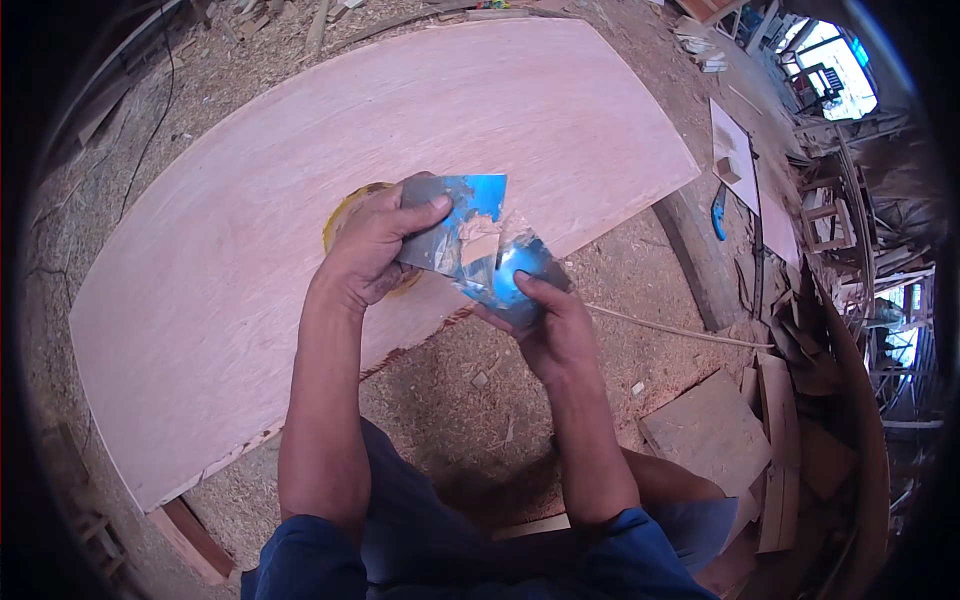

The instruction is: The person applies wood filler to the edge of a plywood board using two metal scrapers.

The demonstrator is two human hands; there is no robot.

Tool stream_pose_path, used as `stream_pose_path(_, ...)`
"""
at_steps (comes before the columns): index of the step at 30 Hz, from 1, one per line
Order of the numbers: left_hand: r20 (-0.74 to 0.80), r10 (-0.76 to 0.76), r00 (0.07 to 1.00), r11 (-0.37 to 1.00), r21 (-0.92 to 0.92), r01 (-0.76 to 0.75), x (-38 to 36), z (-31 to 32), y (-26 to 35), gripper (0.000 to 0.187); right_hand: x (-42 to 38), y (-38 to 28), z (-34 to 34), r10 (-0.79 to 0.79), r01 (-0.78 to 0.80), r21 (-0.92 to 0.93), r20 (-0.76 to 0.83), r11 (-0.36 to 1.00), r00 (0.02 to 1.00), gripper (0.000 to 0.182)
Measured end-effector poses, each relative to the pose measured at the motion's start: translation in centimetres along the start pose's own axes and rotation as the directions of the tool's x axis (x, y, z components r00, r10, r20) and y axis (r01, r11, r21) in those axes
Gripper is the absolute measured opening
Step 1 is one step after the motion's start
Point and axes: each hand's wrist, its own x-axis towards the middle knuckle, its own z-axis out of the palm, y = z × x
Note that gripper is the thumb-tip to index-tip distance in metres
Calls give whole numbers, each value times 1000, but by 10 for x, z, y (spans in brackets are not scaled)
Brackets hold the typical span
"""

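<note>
My left hand (372,238) grips a flat metal scraper plate (428,246), thumb on top. A second metal scraper plate (528,258) is pinched in my right hand (556,322), tilted against the first. Pinkish-tan putty (480,240) sits on the left plate where the two meet, and smears of it mark both. Both plates reflect blue light. Behind my left hand, mostly hidden, a round yellow-rimmed container (336,214) rests on a large pale pink wooden panel (230,200). The hands are held above the panel's near edge.
Sawdust and wood shavings cover the ground (470,400). A thick timber (692,262) lies right of the panel. Farther right are a blue-handled tool (718,212), a small block (728,170) on a pale board, and stacked scrap wood. A square board (708,428) lies near my right arm.
</note>
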Motion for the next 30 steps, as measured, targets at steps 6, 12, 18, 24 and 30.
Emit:
stream_pose_path(6,-90,35,995,994,107,-25,-1,23,-3,36,-9,7,18,-184,185,72,-8,980,983,37)
stream_pose_path(12,-120,112,986,994,17,-111,-6,37,-5,37,-7,22,28,-712,669,-688,318,281,626,50)
stream_pose_path(18,-120,109,987,993,-26,-113,-9,29,-2,36,-3,13,15,-615,601,-731,645,-323,453,64)
stream_pose_path(24,-57,68,996,996,-49,-71,-8,13,0,29,9,6,-10,-597,473,-708,702,-525,388,56)
stream_pose_path(30,-77,47,996,999,-8,-48,-13,4,10,30,2,-35,-5,-602,476,-689,718,-546,350,44)
